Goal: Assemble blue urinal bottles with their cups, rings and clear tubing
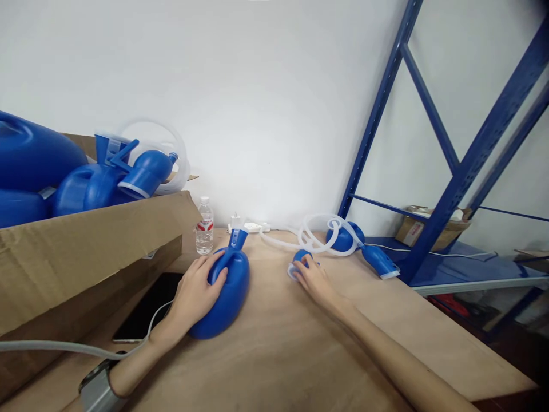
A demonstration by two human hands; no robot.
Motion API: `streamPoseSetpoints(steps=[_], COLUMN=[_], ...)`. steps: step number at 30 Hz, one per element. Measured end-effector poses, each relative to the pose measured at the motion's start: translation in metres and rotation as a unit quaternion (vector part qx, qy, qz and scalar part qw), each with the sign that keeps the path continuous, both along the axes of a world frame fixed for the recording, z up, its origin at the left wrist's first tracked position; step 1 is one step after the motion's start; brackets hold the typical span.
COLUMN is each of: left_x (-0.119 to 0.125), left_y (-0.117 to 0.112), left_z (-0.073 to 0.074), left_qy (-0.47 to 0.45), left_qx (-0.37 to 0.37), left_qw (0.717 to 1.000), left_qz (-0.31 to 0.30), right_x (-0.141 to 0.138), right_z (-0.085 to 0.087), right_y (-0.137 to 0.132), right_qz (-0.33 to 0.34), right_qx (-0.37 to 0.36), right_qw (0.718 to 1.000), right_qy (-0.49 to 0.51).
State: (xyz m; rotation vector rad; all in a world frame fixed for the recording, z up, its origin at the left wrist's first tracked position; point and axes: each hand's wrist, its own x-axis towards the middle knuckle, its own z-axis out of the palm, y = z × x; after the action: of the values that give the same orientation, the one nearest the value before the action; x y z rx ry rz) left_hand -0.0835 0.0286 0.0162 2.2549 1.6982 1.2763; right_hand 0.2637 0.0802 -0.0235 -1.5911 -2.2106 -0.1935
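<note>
A blue plastic bottle [229,289] with a narrow neck lies on the wooden table [300,349]. My left hand [195,294] grips its side, the fingers wrapped over the top. My right hand [312,276] rests on a small blue cap [299,260] a little to the right, fingertips covering it. Behind the cap lies a coiled clear tube [319,234] joined to a blue funnel piece [380,261] and another blue part [343,237].
A large cardboard box [86,246] with several blue bottles and tubing stands at the left. A phone [148,312] lies by it, a water bottle [205,226] and power strip [253,227] near the wall. A blue metal shelf [450,189] rises at right.
</note>
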Motion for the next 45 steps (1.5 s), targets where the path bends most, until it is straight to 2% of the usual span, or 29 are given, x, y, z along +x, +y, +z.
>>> streamPoseSetpoints(steps=[3,5,6,8,10,11,12,16,20,24,29,33,37,41,45], left_x=[0.003,0.004,0.006,0.012,0.024,0.032,0.039,0.059,0.058,0.057,0.059,0.053,0.053,0.061,0.064], left_y=[0.011,0.017,0.018,0.015,0.007,0.001,-0.004,-0.015,-0.009,-0.007,-0.011,-0.014,-0.018,-0.029,-0.040], left_z=[0.003,0.005,0.007,0.007,0.003,0.000,-0.005,-0.028,-0.044,-0.047,-0.047,-0.042,-0.037,-0.036,-0.038], left_qy=[0.011,0.045,0.079,0.175,0.273,0.305,0.320,0.267,0.166,0.070,-0.021,-0.036,-0.001,0.055,0.108], left_qx=[0.010,0.062,0.105,0.193,0.232,0.225,0.204,0.091,-0.016,-0.097,-0.103,-0.052,-0.007,-0.047,-0.082], left_qw=[0.999,0.995,0.990,0.966,0.928,0.912,0.908,0.941,0.966,0.971,0.985,0.994,0.990,0.984,0.958], left_qz=[0.034,0.057,0.057,0.004,-0.104,-0.153,-0.174,-0.185,-0.195,-0.208,-0.138,-0.088,-0.140,-0.165,-0.252], right_x=[-0.027,-0.039,-0.044,-0.049,-0.049,-0.048,-0.046,-0.037,-0.037,-0.043,-0.042,-0.034,-0.029,-0.027,-0.013], right_z=[0.021,0.037,0.044,0.055,0.059,0.059,0.056,0.038,0.021,0.012,0.010,0.012,0.010,0.007,0.007], right_y=[-0.022,-0.032,-0.035,-0.039,-0.039,-0.038,-0.036,-0.030,-0.031,-0.031,-0.027,-0.023,-0.020,-0.013,-0.004], right_qz=[0.113,0.211,0.264,0.352,0.389,0.385,0.373,0.302,0.301,0.309,0.315,0.266,0.214,0.200,0.143], right_qx=[-0.022,-0.084,-0.129,-0.205,-0.213,-0.196,-0.175,-0.133,-0.059,0.002,0.002,-0.004,0.041,0.051,0.069], right_qw=[0.992,0.969,0.948,0.903,0.886,0.894,0.906,0.943,0.951,0.951,0.949,0.962,0.967,0.968,0.970], right_qy=[0.044,0.098,0.119,0.139,0.133,0.120,0.100,0.038,0.040,0.026,0.022,0.062,0.133,0.144,0.184])
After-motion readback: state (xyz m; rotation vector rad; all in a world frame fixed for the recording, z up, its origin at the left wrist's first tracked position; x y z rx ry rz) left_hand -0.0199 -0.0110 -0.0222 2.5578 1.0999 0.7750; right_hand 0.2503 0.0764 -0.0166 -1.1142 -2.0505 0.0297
